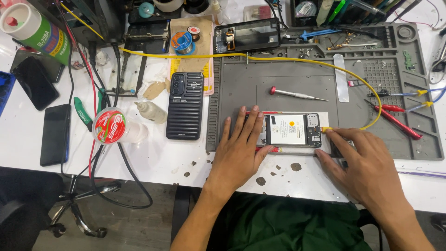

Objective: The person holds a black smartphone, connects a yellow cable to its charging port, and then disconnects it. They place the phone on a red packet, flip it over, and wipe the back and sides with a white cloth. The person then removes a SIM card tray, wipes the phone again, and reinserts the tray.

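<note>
I see the opened phone with exposed battery (291,130) at frame centre on the grey silicone work mat (297,83), the ribbed dark phone case (185,106) left of it, my left hand (239,151) pressing its left end

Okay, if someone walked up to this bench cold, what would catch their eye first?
Probably the opened phone on the grey work mat, its insides bare, pinned flat by the left hand while the right hand meets the yellow cable at its right end. Left of the mat lies a dark ribbed phone case.

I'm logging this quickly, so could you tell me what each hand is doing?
Left hand: open, flat on the opened phone.
Right hand: fingertips at the yellow cable plug; grip cannot be told.
</note>
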